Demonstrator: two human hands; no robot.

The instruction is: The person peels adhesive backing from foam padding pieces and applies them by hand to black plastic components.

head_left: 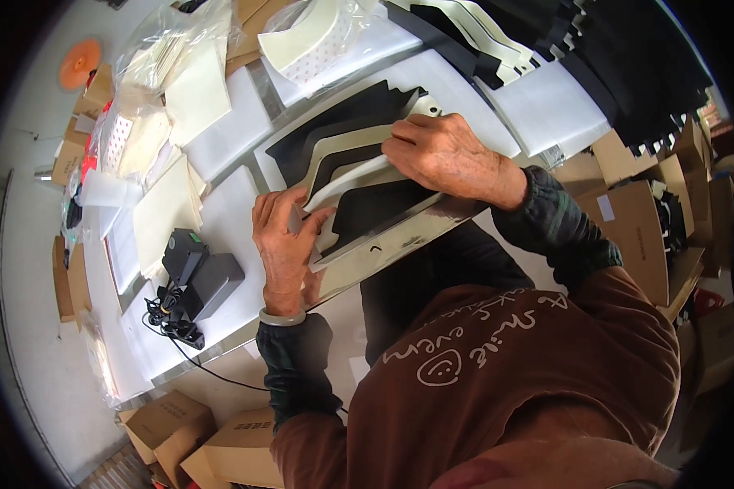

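Observation:
My left hand (281, 240) is closed at the left end of a curved cream-white strip (347, 181), its thumb and fingers pinching there. The strip's other end runs under the curled fingers of my right hand (453, 155), which are closed on it. Beneath lies a black shaped panel (375, 213) at the table's near edge. Just beyond it, a second black panel (302, 134) carries a bent cream band (326, 149) along its contour. The fingertips hide parts of the strip and of the band's right end.
White sheets (220, 220) cover the worktable. A black power adapter (212, 285) with a coiled cable sits on the left, near stacks of cream sheets (167, 212). Black parts (628, 65) crowd the far right. Cardboard boxes (640, 236) stand right and lower left (171, 424).

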